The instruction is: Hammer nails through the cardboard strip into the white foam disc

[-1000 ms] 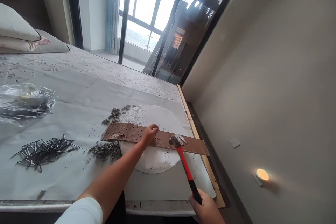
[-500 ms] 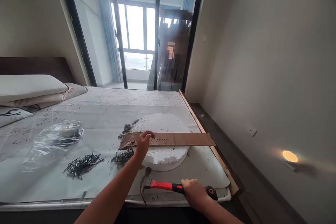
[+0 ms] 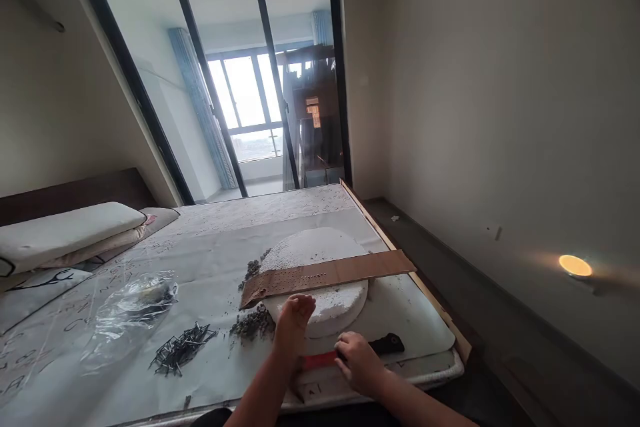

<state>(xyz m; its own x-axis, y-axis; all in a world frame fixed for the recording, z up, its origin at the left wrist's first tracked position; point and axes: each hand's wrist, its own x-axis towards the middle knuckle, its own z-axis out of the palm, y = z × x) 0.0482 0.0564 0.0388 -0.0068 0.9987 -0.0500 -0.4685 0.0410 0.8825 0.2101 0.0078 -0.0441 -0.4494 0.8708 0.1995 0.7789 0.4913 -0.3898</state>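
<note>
My right hand (image 3: 361, 361) is wrapped round the black and red handle of a claw hammer (image 3: 387, 345), low over the near edge of the mattress. The hammer's head is blurred and partly hidden behind my left forearm. My left hand (image 3: 294, 319) hovers with loosely curled fingers in front of a brown wooden strip (image 3: 345, 271), and I see nothing in it. Rows of small holes and nail points mark the strip, whose left end is splintered. It lies across a round white foam slab (image 3: 320, 243). Left of my hands is a pile of nails (image 3: 181, 349).
Grey crumbs (image 3: 253, 323) lie beside the slab. A clear plastic bag (image 3: 133, 313) rests farther left, with pillows (image 3: 70, 233) behind it. A wooden rail (image 3: 373, 220) edges the bed's right side, near a wall with a lit lamp (image 3: 575, 265).
My left hand has come off the wooden strip and moved toward me. The hammer has shifted slightly, with my right hand nearer its head. The view has tilted.
</note>
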